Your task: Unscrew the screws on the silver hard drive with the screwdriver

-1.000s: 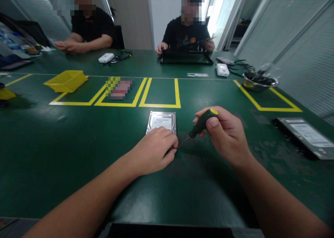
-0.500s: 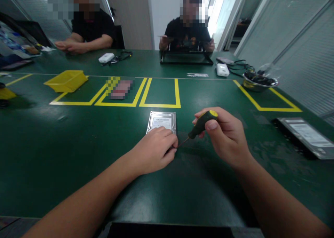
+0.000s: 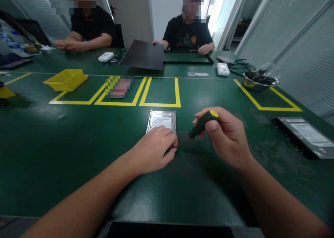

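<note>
Left hand: our left hand (image 3: 153, 149) lay palm down on the near end of the hard drive (image 3: 162, 120), fingers curled over its near edge and pressing it to the desk (image 3: 52, 140); it gripped nothing else.
Right hand: our right hand (image 3: 225, 135) was clenched around the screwdriver (image 3: 202, 123), thumb laid along the handle near its yellow cap.
Screwdriver: its dark handle tilted up to the right, and the thin shaft ran down to the left, the tip meeting the near right corner of the hard drive just beside our left fingertips (image 3: 173, 142).
Hard drive: it lay flat, label up, in the middle of the desk, just in front of the yellow taped box (image 3: 160, 92).
Right side: a second drive (image 3: 304, 135) lay flat well apart from our right hand, and a metal bowl (image 3: 259, 82) stood farther back inside another taped outline.
Left side: a yellow tray (image 3: 66, 79) sat beyond the taped boxes.
Far end: two other people sat across from us; one held a dark flat panel (image 3: 143, 55) tilted over the desk, the other rested both hands together on the desk.
</note>
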Demonstrator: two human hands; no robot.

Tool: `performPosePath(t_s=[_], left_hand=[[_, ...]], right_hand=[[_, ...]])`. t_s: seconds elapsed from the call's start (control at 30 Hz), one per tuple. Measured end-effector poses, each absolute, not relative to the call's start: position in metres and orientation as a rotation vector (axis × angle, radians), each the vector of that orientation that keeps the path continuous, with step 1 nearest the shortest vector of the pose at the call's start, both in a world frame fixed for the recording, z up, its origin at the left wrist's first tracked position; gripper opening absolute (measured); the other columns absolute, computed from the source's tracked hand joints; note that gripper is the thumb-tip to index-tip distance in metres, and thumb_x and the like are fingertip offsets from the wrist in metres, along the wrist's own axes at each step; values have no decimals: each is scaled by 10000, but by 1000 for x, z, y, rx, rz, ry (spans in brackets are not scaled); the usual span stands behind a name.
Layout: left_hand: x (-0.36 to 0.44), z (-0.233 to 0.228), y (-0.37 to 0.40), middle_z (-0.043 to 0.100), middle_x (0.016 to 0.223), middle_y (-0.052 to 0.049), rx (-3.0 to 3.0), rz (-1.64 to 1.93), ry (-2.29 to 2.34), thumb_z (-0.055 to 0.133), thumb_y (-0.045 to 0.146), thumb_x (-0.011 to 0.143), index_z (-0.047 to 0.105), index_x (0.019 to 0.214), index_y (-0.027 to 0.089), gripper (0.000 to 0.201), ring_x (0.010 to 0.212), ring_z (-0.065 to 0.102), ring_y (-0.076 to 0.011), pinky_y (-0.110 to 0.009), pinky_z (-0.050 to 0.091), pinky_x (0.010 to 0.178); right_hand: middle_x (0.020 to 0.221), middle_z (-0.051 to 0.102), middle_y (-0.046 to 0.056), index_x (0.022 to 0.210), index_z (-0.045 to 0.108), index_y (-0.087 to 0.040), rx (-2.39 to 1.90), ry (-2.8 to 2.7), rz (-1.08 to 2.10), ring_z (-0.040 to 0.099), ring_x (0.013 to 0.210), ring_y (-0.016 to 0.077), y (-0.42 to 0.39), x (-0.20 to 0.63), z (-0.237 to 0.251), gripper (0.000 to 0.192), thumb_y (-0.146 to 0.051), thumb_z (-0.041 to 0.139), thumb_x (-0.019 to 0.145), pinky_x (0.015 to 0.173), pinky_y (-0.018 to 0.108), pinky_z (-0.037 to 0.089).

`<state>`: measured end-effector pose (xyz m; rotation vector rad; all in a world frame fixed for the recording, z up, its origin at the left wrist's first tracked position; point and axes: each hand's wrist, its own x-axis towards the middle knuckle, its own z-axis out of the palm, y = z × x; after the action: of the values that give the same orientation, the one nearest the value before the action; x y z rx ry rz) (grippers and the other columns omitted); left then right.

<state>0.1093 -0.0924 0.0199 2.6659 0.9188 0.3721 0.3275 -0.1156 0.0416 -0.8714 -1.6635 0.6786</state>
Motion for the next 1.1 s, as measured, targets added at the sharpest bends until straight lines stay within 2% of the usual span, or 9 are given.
performPosePath(t_s=[1.1], left_hand=[[108, 20, -92, 591, 894, -42, 2679, 374, 904, 553, 225, 892, 593, 900, 179, 61, 877, 522, -214, -359, 422, 797]], right_hand=[[851, 639, 3, 1057, 649, -195, -889, -1681, 597, 598, 627, 83, -118, 325, 41, 194, -345, 564, 970, 556, 220, 486]])
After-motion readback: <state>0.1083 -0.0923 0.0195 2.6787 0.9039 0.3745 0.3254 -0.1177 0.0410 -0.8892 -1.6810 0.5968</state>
